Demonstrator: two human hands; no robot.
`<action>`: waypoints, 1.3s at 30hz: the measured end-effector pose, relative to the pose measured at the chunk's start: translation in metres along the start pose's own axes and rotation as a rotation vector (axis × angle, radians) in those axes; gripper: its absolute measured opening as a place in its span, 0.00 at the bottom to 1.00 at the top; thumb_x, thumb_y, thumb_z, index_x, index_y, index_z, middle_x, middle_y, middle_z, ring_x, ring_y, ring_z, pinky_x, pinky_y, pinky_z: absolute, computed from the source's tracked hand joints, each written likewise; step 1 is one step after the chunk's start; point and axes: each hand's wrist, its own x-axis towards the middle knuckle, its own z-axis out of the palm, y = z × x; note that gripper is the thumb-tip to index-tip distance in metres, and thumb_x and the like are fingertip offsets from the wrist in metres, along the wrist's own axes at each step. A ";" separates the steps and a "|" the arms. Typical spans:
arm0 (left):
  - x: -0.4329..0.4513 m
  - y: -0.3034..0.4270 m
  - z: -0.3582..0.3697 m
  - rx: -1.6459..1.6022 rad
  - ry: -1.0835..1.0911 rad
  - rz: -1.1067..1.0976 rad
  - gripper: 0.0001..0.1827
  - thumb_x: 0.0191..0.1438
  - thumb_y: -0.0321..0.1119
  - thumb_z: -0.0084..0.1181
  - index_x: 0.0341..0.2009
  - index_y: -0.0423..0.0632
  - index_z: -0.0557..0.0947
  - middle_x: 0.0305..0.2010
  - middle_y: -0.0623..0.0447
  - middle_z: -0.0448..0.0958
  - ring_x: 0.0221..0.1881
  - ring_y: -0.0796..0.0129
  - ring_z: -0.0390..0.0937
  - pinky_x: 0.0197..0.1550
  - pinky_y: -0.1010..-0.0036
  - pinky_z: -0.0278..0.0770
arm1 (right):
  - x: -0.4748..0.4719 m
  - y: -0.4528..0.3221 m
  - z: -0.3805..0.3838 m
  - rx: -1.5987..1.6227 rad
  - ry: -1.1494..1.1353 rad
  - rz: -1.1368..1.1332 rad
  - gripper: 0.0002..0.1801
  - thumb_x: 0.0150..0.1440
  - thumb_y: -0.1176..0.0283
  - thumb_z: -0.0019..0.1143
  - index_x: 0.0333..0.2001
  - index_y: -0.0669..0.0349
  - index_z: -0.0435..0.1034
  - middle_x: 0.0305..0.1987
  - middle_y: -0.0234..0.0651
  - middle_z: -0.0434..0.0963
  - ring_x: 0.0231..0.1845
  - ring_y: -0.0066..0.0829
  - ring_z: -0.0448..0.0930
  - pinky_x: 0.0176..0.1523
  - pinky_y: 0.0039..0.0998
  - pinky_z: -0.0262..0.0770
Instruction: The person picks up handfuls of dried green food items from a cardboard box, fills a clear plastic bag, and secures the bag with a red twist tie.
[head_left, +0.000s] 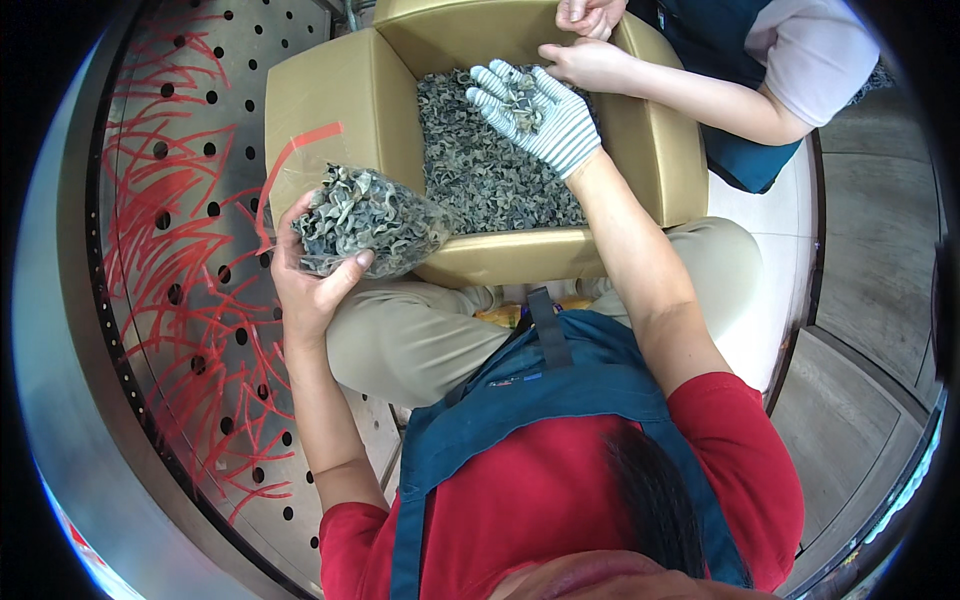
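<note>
My left hand (319, 277) is bare and holds a clear plastic bag (409, 225) of dried black fungus, thumb across its near side. The bag lies tilted over the left front corner of a large cardboard box (517, 251). Loose dried fungus (495, 184) fills the bottom of that box. Above it, my right hand (544, 112) wears a white-and-grey striped glove, palm up and fingers spread. A few fungus pieces (525, 105) rest on the palm. Just beyond its fingertips is another person's hand (589, 64).
On the left, many red tape strips (172, 262) lie across a perforated metal surface (247, 375). One red strip (315, 135) runs over the box's left flap. The other person's forearm (697, 97) reaches over the box's right side. My knees flank the box's near side.
</note>
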 end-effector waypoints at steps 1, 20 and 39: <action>0.000 0.001 0.000 0.004 0.000 0.007 0.40 0.37 0.23 0.70 0.58 0.39 0.69 0.51 0.47 0.75 0.51 0.64 0.75 0.55 0.70 0.72 | 0.000 -0.001 -0.001 -0.036 -0.019 -0.003 0.32 0.69 0.54 0.16 0.67 0.64 0.51 0.74 0.48 0.50 0.73 0.52 0.51 0.72 0.47 0.52; -0.006 -0.003 -0.016 -0.020 -0.044 0.172 0.44 0.36 0.26 0.73 0.60 0.42 0.67 0.53 0.50 0.74 0.52 0.67 0.74 0.57 0.72 0.70 | 0.007 0.111 0.078 -1.700 0.007 0.363 0.41 0.51 0.64 0.66 0.66 0.61 0.58 0.65 0.36 0.68 0.64 0.32 0.69 0.66 0.33 0.64; -0.008 0.009 -0.011 -0.065 -0.213 -0.004 0.47 0.34 0.27 0.72 0.61 0.42 0.65 0.56 0.50 0.71 0.57 0.68 0.70 0.61 0.71 0.66 | -0.023 0.038 -0.040 -2.446 0.221 1.430 0.30 0.38 0.55 0.69 0.44 0.58 0.73 0.42 0.41 0.80 0.44 0.42 0.79 0.48 0.38 0.74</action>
